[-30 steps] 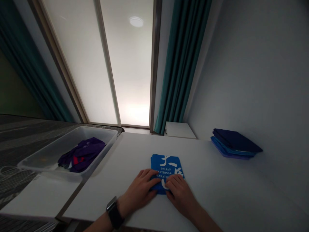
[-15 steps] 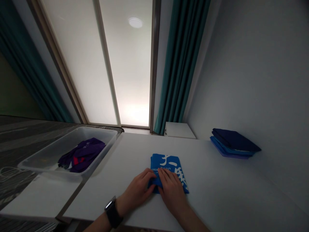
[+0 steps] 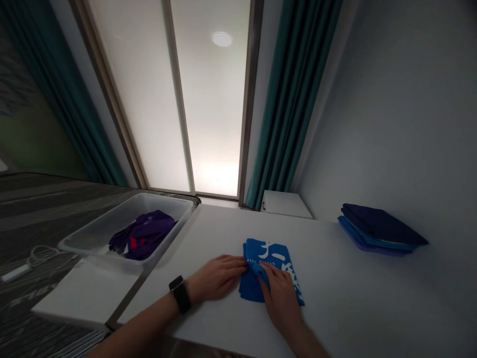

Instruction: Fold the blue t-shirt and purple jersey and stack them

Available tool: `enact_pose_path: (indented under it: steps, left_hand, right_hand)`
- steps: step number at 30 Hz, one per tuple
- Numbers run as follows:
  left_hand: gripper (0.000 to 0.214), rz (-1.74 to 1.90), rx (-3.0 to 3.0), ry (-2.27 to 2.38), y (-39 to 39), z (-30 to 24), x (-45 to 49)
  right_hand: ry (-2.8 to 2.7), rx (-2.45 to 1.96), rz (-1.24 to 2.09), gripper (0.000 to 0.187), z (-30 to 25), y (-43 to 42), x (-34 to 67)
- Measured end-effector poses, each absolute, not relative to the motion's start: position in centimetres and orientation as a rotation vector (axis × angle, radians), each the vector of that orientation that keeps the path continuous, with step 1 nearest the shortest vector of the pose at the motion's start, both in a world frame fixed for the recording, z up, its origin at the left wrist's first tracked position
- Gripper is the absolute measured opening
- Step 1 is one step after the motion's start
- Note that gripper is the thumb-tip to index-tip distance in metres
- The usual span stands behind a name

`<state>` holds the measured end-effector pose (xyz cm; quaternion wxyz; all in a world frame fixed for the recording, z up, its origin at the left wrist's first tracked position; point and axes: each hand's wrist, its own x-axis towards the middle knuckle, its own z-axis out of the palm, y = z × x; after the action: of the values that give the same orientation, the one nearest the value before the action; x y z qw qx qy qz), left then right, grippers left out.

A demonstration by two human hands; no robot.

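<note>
A folded bright blue shirt (image 3: 270, 256) with white lettering lies on the white table (image 3: 335, 298) in front of me. My left hand (image 3: 218, 276), with a dark watch on its wrist, rests at the shirt's left edge, its fingertips pinching the fabric. My right hand (image 3: 281, 296) lies flat on top of the shirt, fingers together and pressing down on the fold. Most of the print is covered by my right hand.
A clear plastic bin (image 3: 112, 231) with crumpled purple clothes (image 3: 143, 233) stands at the left. A stack of folded dark blue clothes (image 3: 380, 228) sits at the right by the wall. Teal curtains, a frosted window and a small white cabinet (image 3: 286, 204) are behind.
My hands have slid left across the shirt; the left one now grips its left edge and the right presses flat on top. The view has shifted slightly right.
</note>
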<state>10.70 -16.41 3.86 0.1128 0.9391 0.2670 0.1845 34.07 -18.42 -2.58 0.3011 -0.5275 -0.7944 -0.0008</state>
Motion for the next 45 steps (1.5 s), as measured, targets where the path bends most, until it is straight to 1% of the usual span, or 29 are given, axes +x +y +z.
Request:
enact_pose_path:
  steps: [5, 8, 11, 13, 17, 25, 30, 34, 37, 39, 42, 43, 45]
  left_hand:
    - [0.043, 0.461, 2.817, 0.742, -13.9, 3.1, 10.4]
    - [0.05, 0.466, 2.806, 0.74, -13.5, 2.5, 10.3]
    - [0.055, 0.484, 2.791, 0.782, -13.6, 1.9, 10.6]
    - [0.053, 0.511, 2.771, 0.838, -14.1, 1.7, 11.0]
    - [0.046, 0.561, 2.724, 0.929, -15.3, 1.8, 12.0]
    - [0.048, 0.585, 2.695, 0.947, -15.8, 2.5, 12.4]
    - [0.043, 0.584, 2.68, 0.951, -15.8, 2.6, 12.6]
    - [0.035, 0.582, 2.648, 0.949, -15.8, 2.6, 12.5]
    - [0.03, 0.605, 2.574, 0.978, -15.5, 2.5, 12.3]
    - [0.035, 0.641, 2.492, 1.054, -15.4, 2.2, 12.5]
    - [0.049, 0.674, 2.464, 1.174, -15.7, 1.7, 13.4]
    - [0.05, 0.677, 2.483, 1.212, -15.9, 1.5, 13.9]
    - [0.045, 0.694, 2.509, 1.304, -16.4, 1.1, 14.9]
  right_hand:
    - [-1.997, -1.47, 0.157, 0.037, -2.4, -18.4, 34.1]
    - [-1.949, -1.531, 0.259, 0.041, -2.0, -18.3, 34.2]
    - [-1.886, -1.593, 0.303, 0.044, -1.9, -17.8, 34.5]
    - [-1.852, -1.595, 0.302, 0.045, -2.0, -17.4, 35.0]
    - [-1.842, -1.505, 0.271, 0.041, -2.0, -16.9, 36.0]
    - [-1.863, -1.35, 0.063, 0.033, -1.7, -18.1, 36.0]
    - [-2.176, -1.083, -0.181, 0.039, -1.9, -19.2, 35.5]
    - [-2.316, -1.116, -0.224, 0.04, -2.0, -19.6, 35.1]
    - [-2.363, -1.159, -0.233, 0.045, -1.9, -19.6, 34.9]
    - [-2.378, -1.178, -0.239, 0.048, -1.9, -19.6, 34.8]
    - [-2.396, -1.187, -0.235, 0.05, -1.9, -19.6, 34.8]
    - [-2.403, -1.179, -0.227, 0.051, -1.8, -19.7, 34.9]
    - [-2.42, -1.149, -0.205, 0.053, -1.7, -19.8, 35.5]
